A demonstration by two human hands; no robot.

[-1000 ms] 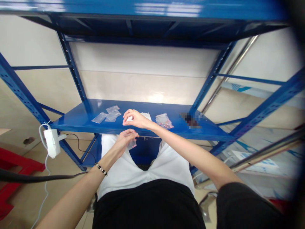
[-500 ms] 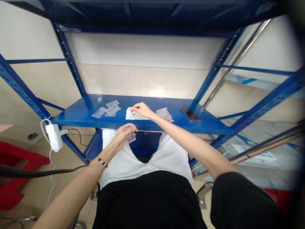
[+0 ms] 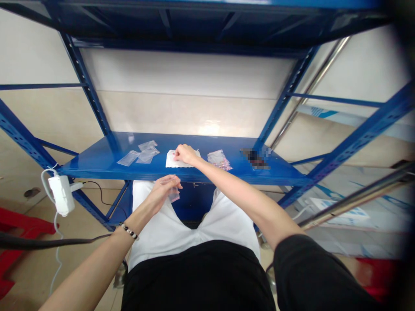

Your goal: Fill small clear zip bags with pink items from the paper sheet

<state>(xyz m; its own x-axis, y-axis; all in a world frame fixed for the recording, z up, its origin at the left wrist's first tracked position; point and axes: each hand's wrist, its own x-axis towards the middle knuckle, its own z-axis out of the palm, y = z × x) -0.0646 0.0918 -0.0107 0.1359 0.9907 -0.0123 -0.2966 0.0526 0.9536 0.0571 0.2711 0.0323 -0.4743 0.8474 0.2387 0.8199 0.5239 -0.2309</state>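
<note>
My left hand [image 3: 167, 188] is closed on a small clear plastic bag [image 3: 174, 196] just in front of the shelf edge; a bit of pink shows low in the bag. Over a white sheet [image 3: 171, 160] on the blue shelf, my right hand [image 3: 185, 154] has its fingers pressed together and pointing down. Whatever lies between those fingertips is too small to make out. Left of the sheet lie several flat clear bags [image 3: 147, 154]. To its right is a pile of clear bags with small pink and coloured contents [image 3: 219, 160].
The blue metal shelf [image 3: 181, 175] has uprights on both sides and another shelf [image 3: 194, 30] overhead. A blurred-out dark object [image 3: 255, 158] lies at its right end. A white power strip [image 3: 63, 194] hangs at the left post, and a red stool [image 3: 19, 235] stands beyond it.
My right hand has lowered its fingertips onto the white sheet, with the wrist turned more downward. My left hand still holds the bag. The whole view has shifted slightly.
</note>
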